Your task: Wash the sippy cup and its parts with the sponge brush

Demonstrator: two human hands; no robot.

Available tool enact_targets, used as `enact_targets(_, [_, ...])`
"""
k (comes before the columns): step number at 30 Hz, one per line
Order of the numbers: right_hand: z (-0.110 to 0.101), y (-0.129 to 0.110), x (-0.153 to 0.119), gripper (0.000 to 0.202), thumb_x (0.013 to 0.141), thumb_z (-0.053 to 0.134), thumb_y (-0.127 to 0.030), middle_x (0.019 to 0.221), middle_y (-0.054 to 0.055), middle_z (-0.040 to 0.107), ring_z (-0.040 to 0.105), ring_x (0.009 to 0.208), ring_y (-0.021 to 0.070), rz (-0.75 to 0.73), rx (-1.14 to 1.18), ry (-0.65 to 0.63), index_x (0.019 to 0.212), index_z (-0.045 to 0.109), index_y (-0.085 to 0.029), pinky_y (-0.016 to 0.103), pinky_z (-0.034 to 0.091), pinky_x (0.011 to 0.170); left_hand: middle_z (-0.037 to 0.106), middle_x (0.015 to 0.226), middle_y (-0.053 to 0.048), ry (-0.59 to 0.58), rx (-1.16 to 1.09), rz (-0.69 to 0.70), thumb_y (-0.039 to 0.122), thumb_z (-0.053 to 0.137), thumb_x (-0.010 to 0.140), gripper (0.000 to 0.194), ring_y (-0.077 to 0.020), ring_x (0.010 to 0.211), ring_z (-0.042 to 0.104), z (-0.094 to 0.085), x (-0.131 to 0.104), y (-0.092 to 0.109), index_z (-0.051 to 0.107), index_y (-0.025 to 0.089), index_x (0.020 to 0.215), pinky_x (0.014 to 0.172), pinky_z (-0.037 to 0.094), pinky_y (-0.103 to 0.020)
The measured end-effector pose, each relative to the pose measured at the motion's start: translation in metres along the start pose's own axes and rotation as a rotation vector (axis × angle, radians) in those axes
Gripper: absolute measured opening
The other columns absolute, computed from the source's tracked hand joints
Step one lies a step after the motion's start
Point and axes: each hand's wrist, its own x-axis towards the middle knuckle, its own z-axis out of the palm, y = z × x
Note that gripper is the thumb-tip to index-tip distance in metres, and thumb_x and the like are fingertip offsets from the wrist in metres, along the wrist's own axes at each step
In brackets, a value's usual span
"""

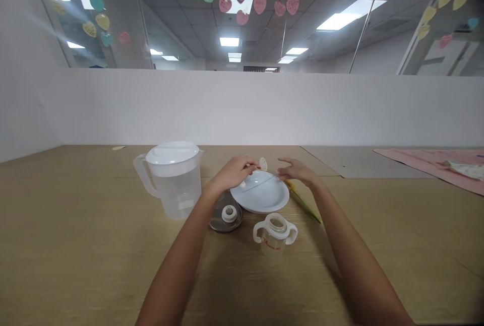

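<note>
Over the left rim of a white bowl (pixel 264 200), my left hand (pixel 236 171) has its fingers pinched at a small clear round piece (pixel 263 164). A thin straw-like stick crosses above the bowl between the hands. My right hand (pixel 297 170) is at the bowl's right rim, fingers apart; it holds nothing that I can make out. In front of the bowl stands a clear cup (pixel 273 243) with two white handles and an open top. A white ring-shaped cap (pixel 229 213) lies on a grey metal dish (pixel 217 222), partly behind my left forearm.
A clear lidded pitcher (pixel 177 190) stands at the left. A brush with a yellow-green handle (pixel 307 207) lies right of the bowl, beside my right forearm. Pink cloth (pixel 427 162) lies at the far right. A white wall (pixel 242 109) rises behind the table.
</note>
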Motion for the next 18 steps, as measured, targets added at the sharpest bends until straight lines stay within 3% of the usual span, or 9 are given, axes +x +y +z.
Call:
enact_targets(2, [0.004,-0.021,-0.015,0.065,0.063,0.072,-0.018,0.076,0.005,0.065,0.062,0.068,0.0144,-0.033,-0.037,-0.102,0.123,0.047,-0.014,0.025,0.054,0.057,0.066,0.084,-0.005,0.022,0.017,0.004,0.029,0.045,0.081,0.026,-0.0167,0.077,0.057,0.002,0.000,0.002,0.066,0.014,0.082,0.070,0.040,-0.026])
enact_targets(5, [0.016,-0.055,-0.038,0.051,0.067,0.071,-0.028,0.099,0.009,0.062,0.060,0.087,0.0175,-0.128,0.092,-0.453,0.114,0.055,-0.017,0.027,0.055,0.066,0.067,0.084,-0.005,0.064,-0.118,0.006,0.029,0.050,0.079,0.021,-0.0171,0.078,0.059,0.007,0.003,0.003,0.064,0.015,0.084,0.071,0.042,-0.026])
enact_targets(6, [0.022,-0.063,-0.044,0.049,0.067,0.071,-0.030,0.100,0.009,0.062,0.060,0.087,0.0172,-0.176,0.129,-0.471,0.112,0.056,-0.018,0.026,0.055,0.064,0.066,0.083,-0.005,0.100,-0.188,0.003,0.029,0.052,0.078,0.019,-0.0168,0.077,0.059,0.009,0.004,0.003,0.062,0.014,0.084,0.070,0.043,-0.026])
enact_targets(9, [0.039,-0.075,-0.050,0.045,0.064,0.072,-0.034,0.095,0.007,0.062,0.058,0.075,0.0131,-0.296,0.210,-0.332,0.104,0.060,-0.017,0.018,0.048,0.049,0.065,0.076,-0.004,0.258,-0.312,-0.046,0.029,0.061,0.072,0.017,-0.0154,0.073,0.061,0.013,0.007,0.002,0.054,0.014,0.078,0.066,0.044,-0.024])
enact_targets(12, [0.047,-0.071,-0.045,0.044,0.063,0.072,-0.037,0.092,0.007,0.062,0.055,0.066,0.0098,-0.288,0.264,-0.275,0.100,0.060,-0.016,0.015,0.042,0.041,0.062,0.071,-0.002,0.334,-0.208,-0.117,0.030,0.062,0.070,0.019,-0.0144,0.068,0.059,0.013,0.007,0.002,0.051,0.015,0.072,0.061,0.043,-0.023])
enact_targets(15, [0.042,-0.061,-0.038,0.045,0.067,0.068,-0.044,0.094,0.008,0.061,0.055,0.062,0.0087,-0.215,0.279,-0.290,0.100,0.058,-0.015,0.015,0.041,0.039,0.063,0.071,-0.003,0.200,-0.015,-0.162,0.034,0.061,0.070,0.019,-0.0151,0.066,0.057,0.005,0.001,0.005,0.056,0.016,0.072,0.058,0.040,-0.023])
enact_targets(18, [0.032,-0.052,-0.033,0.049,0.071,0.063,-0.050,0.089,0.008,0.060,0.057,0.060,0.0094,-0.155,0.197,-0.304,0.104,0.056,-0.015,0.016,0.042,0.040,0.065,0.072,-0.003,-0.036,0.140,-0.229,0.034,0.063,0.067,0.018,-0.0160,0.065,0.057,-0.006,-0.008,0.009,0.062,0.016,0.073,0.055,0.038,-0.023])
